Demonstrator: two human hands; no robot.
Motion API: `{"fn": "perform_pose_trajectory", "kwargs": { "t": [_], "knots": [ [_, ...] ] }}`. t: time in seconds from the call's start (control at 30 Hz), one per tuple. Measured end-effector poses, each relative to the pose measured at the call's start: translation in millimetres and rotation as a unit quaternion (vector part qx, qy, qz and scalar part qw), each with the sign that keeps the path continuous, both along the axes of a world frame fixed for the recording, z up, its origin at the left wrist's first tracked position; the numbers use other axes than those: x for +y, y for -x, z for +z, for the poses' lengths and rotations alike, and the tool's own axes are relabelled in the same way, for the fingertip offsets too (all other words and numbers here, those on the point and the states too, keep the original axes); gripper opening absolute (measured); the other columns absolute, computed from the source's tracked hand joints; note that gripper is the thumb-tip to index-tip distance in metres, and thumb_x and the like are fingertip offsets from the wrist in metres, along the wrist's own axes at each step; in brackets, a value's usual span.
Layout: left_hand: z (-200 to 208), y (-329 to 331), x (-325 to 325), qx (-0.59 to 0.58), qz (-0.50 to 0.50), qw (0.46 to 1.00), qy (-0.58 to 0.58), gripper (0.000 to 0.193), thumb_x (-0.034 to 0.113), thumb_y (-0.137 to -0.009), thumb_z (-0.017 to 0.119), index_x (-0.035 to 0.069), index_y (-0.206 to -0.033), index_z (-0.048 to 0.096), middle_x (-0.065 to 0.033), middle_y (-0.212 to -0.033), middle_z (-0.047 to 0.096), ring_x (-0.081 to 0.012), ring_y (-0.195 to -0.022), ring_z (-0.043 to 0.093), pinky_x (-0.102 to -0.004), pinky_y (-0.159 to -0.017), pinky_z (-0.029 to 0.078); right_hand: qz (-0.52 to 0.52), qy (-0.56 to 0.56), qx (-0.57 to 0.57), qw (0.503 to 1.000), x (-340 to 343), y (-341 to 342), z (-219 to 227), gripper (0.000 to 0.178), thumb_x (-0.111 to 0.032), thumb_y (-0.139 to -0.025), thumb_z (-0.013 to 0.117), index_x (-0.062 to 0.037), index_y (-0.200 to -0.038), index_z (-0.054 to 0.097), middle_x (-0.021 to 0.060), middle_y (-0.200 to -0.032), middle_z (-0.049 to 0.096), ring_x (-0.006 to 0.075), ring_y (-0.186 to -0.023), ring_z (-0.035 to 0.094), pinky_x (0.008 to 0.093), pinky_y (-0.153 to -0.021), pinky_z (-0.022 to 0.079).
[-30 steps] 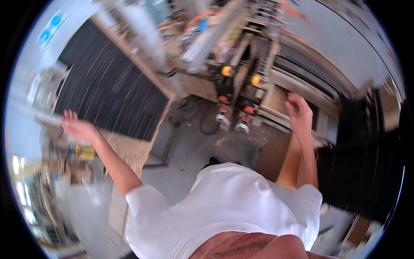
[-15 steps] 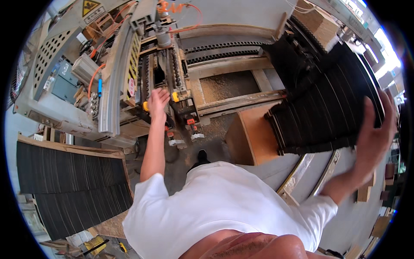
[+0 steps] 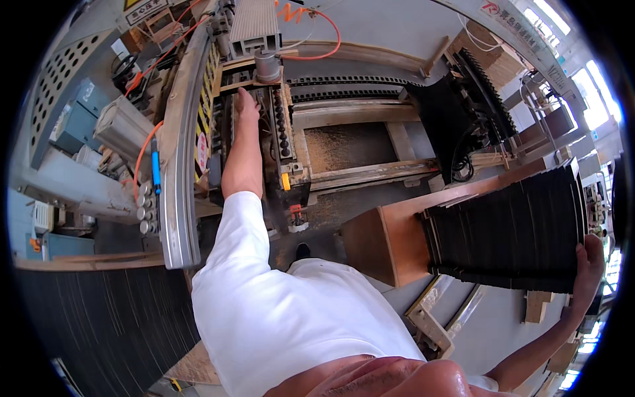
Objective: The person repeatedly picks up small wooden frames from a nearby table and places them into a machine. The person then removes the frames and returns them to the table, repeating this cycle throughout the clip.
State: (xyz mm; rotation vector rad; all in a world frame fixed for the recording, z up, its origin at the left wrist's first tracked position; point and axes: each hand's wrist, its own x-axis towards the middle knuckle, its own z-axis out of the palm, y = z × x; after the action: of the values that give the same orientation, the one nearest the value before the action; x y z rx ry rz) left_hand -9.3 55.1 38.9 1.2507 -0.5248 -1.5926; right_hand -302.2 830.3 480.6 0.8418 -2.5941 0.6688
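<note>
My left hand (image 3: 247,103) reaches into the long slot of a woodworking machine (image 3: 281,129), beside a row of black rollers. Its fingers point away with the thumb apart, and nothing shows in them. At the far right, my right hand (image 3: 589,257) rests against the outer end of a row of thin black boards (image 3: 506,228) standing on edge. Its fingers look extended along the end board, which has a pale edge. These boards stand on a brown wooden box-like support (image 3: 397,248).
Another stack of black boards (image 3: 112,324) lies at the lower left. A metal beam (image 3: 177,165) with striped tape runs left of the slot. A grey cylinder (image 3: 267,66) sits above it. Sawdust covers part of the floor inside the wooden frame (image 3: 357,116). Rails (image 3: 436,311) lie at the right.
My left arm has stretched farther into the machine. My right hand has come down from above onto the end of the board row. The view has shifted, with the body leaning toward the machine.
</note>
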Motion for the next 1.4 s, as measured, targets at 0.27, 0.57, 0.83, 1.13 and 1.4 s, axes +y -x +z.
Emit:
{"fn": "perform_pose_trajectory", "kwargs": {
  "t": [0.27,0.57,0.83,1.13,1.4],
  "knots": [
    [-21.2,9.5,-66.7,0.103,0.068,0.992,0.006,0.061,0.028,-0.091,0.061,-0.006,-0.136,0.034,-0.0208,-0.117,0.052,-0.0320,-0.099,0.059,-0.0400,-0.081,0.058,0.032,0.014,0.132,0.991,-123.8,-122.8,-14.6,0.023,-0.003,-0.087,0.062,-0.0026,-0.110,0.062,0.0113,-0.109,0.063,0.0232,-0.104,0.059,0.0357,-0.091,0.046],
    [-44.0,-23.0,51.9,0.158,0.054,0.985,0.038,0.046,0.021,-0.092,0.058,-0.010,-0.121,0.041,-0.0217,-0.118,0.049,-0.0354,-0.109,0.054,-0.0426,-0.085,0.057,0.477,-0.022,0.136,0.868,-323.5,-177.4,-140.6,0.026,0.006,-0.066,0.069,-0.0049,-0.089,0.063,0.0095,-0.092,0.062,0.0310,-0.087,0.057,0.0388,-0.075,0.047],
    [-29.5,-72.9,200.3,0.320,-0.056,0.940,0.108,0.017,0.001,-0.084,0.054,0.002,-0.101,0.057,-0.0081,-0.094,0.063,-0.0227,-0.095,0.061,-0.0428,-0.092,0.048,0.631,0.042,0.028,0.774,-497.6,-174.6,-309.3,0.011,-0.004,-0.072,0.066,-0.0079,-0.082,0.064,0.0066,-0.085,0.063,0.0292,-0.083,0.056,0.0401,-0.073,0.046],
    [-23.4,-71.0,228.6,0.340,-0.010,0.930,0.139,0.024,0.006,-0.090,0.054,0.003,-0.114,0.053,-0.0114,-0.108,0.059,-0.0252,-0.102,0.057,-0.0417,-0.096,0.045,0.694,0.012,0.035,0.719,-554.7,-214.8,-375.0,0.021,-0.009,-0.069,0.071,-0.0069,-0.085,0.058,0.0091,-0.080,0.062,0.0304,-0.088,0.058,0.0433,-0.077,0.044],
    [-13.5,-72.4,278.6,0.207,0.047,0.970,0.116,0.024,0.009,-0.095,0.053,0.003,-0.117,0.051,-0.0114,-0.115,0.058,-0.0244,-0.108,0.057,-0.0415,-0.096,0.047,0.691,0.032,-0.053,0.720,-594.3,-203.9,-393.3,0.022,0.000,-0.069,0.065,-0.0050,-0.089,0.057,0.0135,-0.085,0.065,0.0346,-0.086,0.058,0.0445,-0.076,0.043]
  ]
}}
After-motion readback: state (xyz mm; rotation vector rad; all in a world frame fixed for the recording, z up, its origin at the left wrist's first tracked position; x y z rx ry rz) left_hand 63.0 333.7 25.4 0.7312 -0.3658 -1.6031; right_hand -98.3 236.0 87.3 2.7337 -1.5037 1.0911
